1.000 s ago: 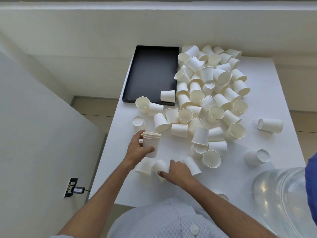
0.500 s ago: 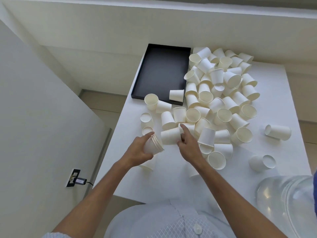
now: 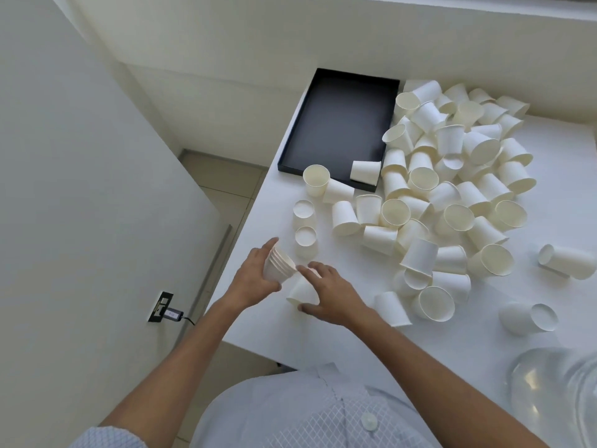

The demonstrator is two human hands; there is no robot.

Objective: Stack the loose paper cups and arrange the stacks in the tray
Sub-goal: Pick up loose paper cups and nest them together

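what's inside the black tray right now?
One loose cup lies on its side at the near right corner of the tray; no stacks in it yet. The rest of the tray floor shows bare. Nothing covers it. The only stack is in the left hand.

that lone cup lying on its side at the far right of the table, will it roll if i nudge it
Probably yes. The cup lies on its side on the smooth white table, nothing beside it, so a nudge would likely set it rolling. It tapers, so it would likely curve rather than run straight. It looks like thin paper, so likely very light and easily dented by a firm grip.
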